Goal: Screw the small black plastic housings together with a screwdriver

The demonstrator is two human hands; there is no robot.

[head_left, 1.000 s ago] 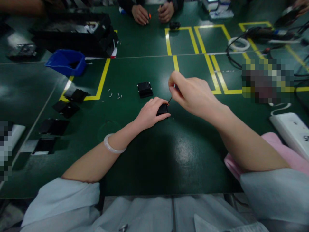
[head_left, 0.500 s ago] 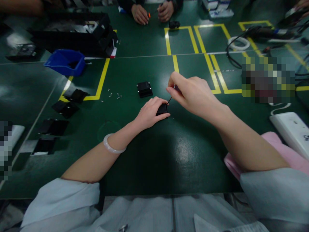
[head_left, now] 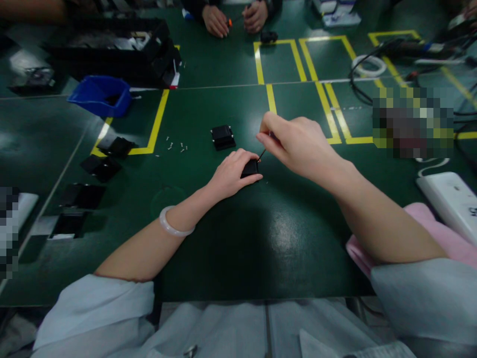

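On the green table, my left hand [head_left: 231,174] grips a small black rectangular part [head_left: 250,169] between thumb and fingers. My right hand [head_left: 288,141] is closed around a thin screwdriver [head_left: 262,154], its handle mostly hidden in the fingers. The screwdriver slants down, and its tip meets the far right corner of the black part. Just beyond my left hand lies a similar black part [head_left: 222,137] with small shiny bits at its sides. Several loose screws [head_left: 182,147] are scattered to the left of it.
Several black parts [head_left: 82,195] lie in a row at left. Behind them stand a blue bin [head_left: 100,97] and black trays [head_left: 112,62]. A co-worker's hands [head_left: 217,22] are across the table. A white power strip [head_left: 450,199], pink cloth [head_left: 425,219] and cables [head_left: 352,82] are at right.
Both my hands stay in nearly the same place, with the screwdriver still on the black part. Across the table, the co-worker's hands shift very slightly.
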